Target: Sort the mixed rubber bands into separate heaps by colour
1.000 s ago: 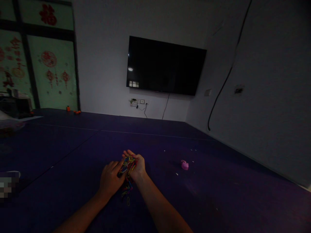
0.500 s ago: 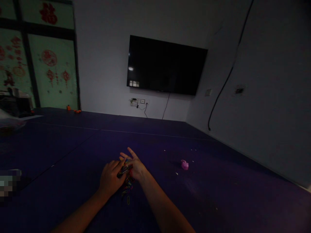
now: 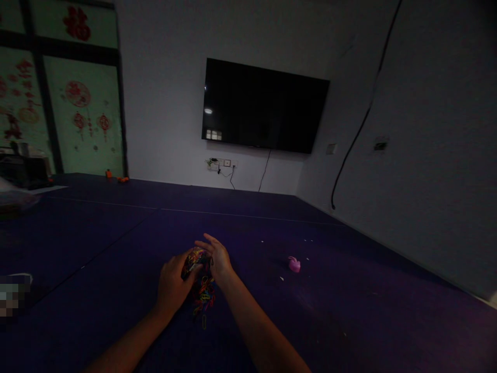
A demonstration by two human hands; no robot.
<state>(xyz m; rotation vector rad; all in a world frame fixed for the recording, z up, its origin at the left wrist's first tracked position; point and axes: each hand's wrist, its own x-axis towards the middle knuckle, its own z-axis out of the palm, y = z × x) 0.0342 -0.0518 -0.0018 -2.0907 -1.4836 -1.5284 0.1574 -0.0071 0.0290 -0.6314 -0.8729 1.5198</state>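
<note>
Between my hands sits a clump of small colourful rubber bands (image 3: 196, 257), thin loops in red, yellow, green and blue. My left hand (image 3: 173, 282) curls round the clump from the left, thumb on the near side and fingers on the far side. On the other side, my right hand (image 3: 218, 260) is open, its fingers stretched out past the clump; a dark loop shows by its palm. Loose rubber bands (image 3: 204, 296) lie in a pile on the dark purple surface below. One single band (image 3: 204, 322) rests a little nearer to me.
A small pink object (image 3: 294, 264) lies to the right, among white scraps (image 3: 281, 278). Two orange things (image 3: 123, 180) stand far left. A television (image 3: 266, 106) hangs on the wall, and a black cable (image 3: 353, 145) runs down the right wall.
My hands have moved slightly apart, showing more of the clump and the loose pile below. My left hand has tilted and its thumb now lies lower. The view has shifted slightly.
</note>
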